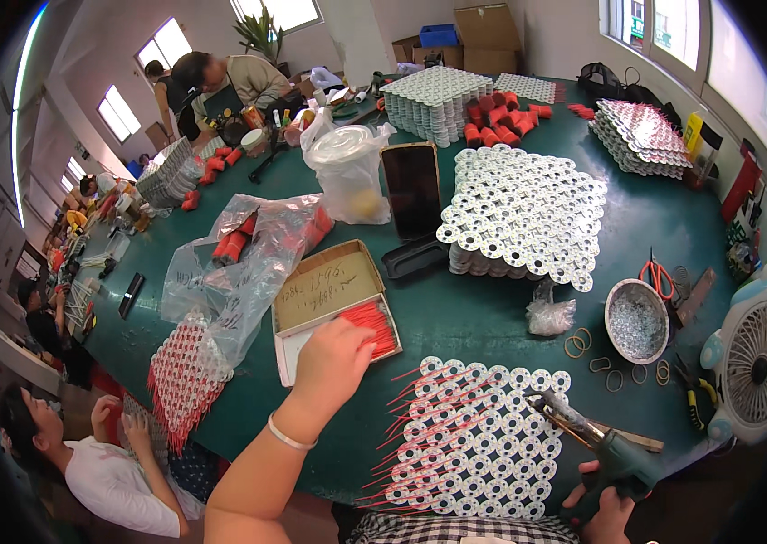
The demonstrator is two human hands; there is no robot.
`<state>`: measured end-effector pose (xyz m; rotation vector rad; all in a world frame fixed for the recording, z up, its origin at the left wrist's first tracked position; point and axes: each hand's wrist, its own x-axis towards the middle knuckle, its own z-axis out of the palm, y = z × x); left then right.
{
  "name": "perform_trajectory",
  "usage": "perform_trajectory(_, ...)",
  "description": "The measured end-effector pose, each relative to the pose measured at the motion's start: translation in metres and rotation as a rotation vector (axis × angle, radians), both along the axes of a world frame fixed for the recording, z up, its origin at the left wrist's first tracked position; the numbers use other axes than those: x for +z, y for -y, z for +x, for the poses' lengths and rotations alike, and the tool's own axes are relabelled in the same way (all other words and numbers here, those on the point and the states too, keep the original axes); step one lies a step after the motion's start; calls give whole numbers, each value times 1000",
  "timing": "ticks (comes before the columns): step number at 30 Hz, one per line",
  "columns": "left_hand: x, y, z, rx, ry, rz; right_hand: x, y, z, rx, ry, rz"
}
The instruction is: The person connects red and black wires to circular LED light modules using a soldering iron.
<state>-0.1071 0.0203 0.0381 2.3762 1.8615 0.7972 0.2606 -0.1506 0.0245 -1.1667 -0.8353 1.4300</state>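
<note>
Red wires point(372, 326) are kept in an open cardboard box point(290, 353) on the green surface point(338, 453). The left hand point(332, 359) is held over this box, and its fingers point(362, 336) are bent down at the wires. It cannot be told how far open these fingers are, or if a wire is pinched by them. A white band point(288, 433) is worn on the left wrist.

A green soldering gun point(628, 461) is held by the right hand point(609, 519), with its fingers closed around the handle. The gun's metal tip is pointed at the upper right part of a sheet of round white boards point(483, 447). It cannot be told if the boards are touched by the tip. The sheet is laid flat near the person, and its left part is crossed by more red wires, which are left poking out past the edge.

A tall stack of white boards point(528, 213) is set farther back, just beside a black phone point(412, 192) that is stood up. A bowl point(611, 313) is filled with small shiny bits, and rubber bands point(599, 364) are scattered near it.
</note>
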Motion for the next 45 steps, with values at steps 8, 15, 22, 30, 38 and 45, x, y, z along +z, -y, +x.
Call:
perform_trajectory(8,-16,-20,11,105,-177,-110,-2,13,-4,-43,55,46)
perform_trajectory(15,-30,-20,1,31,-77,-4,3,9,-7,-28,24,-22)
perform_trajectory(22,-13,-21,9,62,-77,67,-6,11,-6,-42,40,52)
perform_trajectory(30,-22,-29,1,-19,-63,62,-6,7,-6,-26,41,3)
perform_trajectory(38,-25,-19,-12,257,813,-313,-11,4,-11,-33,69,11)
perform_trajectory(45,-27,-12,-28,146,1353,-353,-13,1,-12,-28,8,24)
